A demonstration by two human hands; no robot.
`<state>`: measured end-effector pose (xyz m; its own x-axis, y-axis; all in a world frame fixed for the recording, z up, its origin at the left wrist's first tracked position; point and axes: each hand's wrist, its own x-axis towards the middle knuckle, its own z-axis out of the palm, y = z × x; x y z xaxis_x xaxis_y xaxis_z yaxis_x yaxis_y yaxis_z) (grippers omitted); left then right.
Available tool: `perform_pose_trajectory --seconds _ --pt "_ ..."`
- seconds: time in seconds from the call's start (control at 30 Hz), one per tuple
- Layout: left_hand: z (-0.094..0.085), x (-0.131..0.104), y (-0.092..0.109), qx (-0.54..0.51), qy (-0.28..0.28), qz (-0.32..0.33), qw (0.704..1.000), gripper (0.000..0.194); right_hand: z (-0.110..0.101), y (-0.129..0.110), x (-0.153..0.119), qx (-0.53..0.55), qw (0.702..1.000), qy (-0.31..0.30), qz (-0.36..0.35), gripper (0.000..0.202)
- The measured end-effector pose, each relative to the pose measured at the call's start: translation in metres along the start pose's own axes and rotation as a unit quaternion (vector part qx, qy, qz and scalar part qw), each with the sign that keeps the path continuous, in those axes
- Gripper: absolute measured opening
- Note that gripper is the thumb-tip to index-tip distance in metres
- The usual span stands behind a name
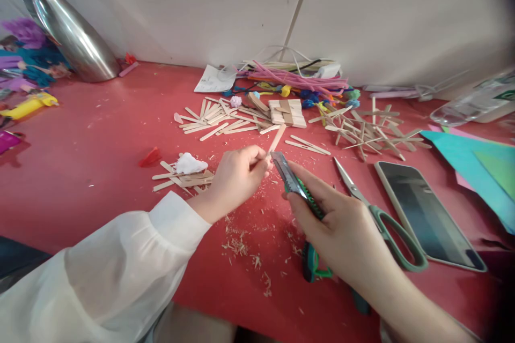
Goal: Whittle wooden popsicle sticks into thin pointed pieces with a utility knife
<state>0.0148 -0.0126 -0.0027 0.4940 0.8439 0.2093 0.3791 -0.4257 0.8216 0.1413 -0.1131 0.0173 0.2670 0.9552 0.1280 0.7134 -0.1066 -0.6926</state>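
Note:
Between the thumb and fingers of my left hand (pixel 245 171) is a wooden craft stick (pixel 277 138), its free end pointing up and away from me. My right hand (pixel 333 220) is closed around a green and black utility knife (pixel 296 185) with its blade out. The blade's tip is at the stick, close to my left fingertips. Pale wood shavings (pixel 237 246) lie scattered on the red table (pixel 120 118) below both hands. Left of my left wrist, a white lump (pixel 190 163) rests on several craft sticks (pixel 164 177).
Loose sticks (pixel 213 118), a bundled stack (pixel 295 112) and pink pipe cleaners (pixel 298 77) lie toward the wall. Scissors (pixel 382 220) and a phone (pixel 430 214) are by my right hand, with coloured paper (pixel 478 166) beyond. A metal jug (pixel 76 32) stands back left.

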Motion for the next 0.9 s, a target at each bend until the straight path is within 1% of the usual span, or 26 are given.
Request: perform_pose_trajectory --seconds 0.17,0.33,0.4,0.47,0.57,0.63,0.7,0.77,0.9 --pt "0.002 -0.003 0.001 -0.044 0.017 0.008 0.999 0.013 0.004 -0.005 -0.004 0.124 0.99 -0.005 0.072 0.049" --pt "0.001 -0.001 0.001 -0.045 0.03 0.018 0.998 0.013 0.003 -0.011 -0.001 0.271 0.952 -0.044 0.133 0.053" --pt "0.002 0.001 -0.002 -0.055 0.027 0.012 0.998 0.012 0.002 -0.011 0.001 0.294 0.944 -0.055 0.139 0.053" --pt "0.003 0.003 -0.005 -0.083 0.023 0.004 0.996 0.011 0.001 -0.01 0.001 0.267 0.955 -0.045 0.122 0.052" --pt "0.005 0.005 -0.009 -0.121 0.021 -0.002 0.992 0.01 0.001 -0.007 0.0 0.153 0.985 -0.005 0.074 0.05" --pt "0.006 0.005 -0.01 -0.128 0.022 0.001 0.992 0.011 0.001 -0.006 -0.001 0.084 0.995 0.017 0.045 0.048" --pt "0.006 0.004 -0.01 -0.125 0.018 0.006 0.992 0.012 0.001 -0.006 -0.002 0.044 0.998 0.029 0.021 0.046" --pt "0.005 0.004 -0.01 -0.111 0.017 0.009 0.994 0.014 0.001 -0.006 -0.002 0.027 0.999 0.032 0.007 0.045" --pt "0.003 0.003 -0.009 -0.058 0.023 0.015 0.998 0.016 0.001 -0.005 -0.001 0.029 0.999 0.022 0.014 0.046"
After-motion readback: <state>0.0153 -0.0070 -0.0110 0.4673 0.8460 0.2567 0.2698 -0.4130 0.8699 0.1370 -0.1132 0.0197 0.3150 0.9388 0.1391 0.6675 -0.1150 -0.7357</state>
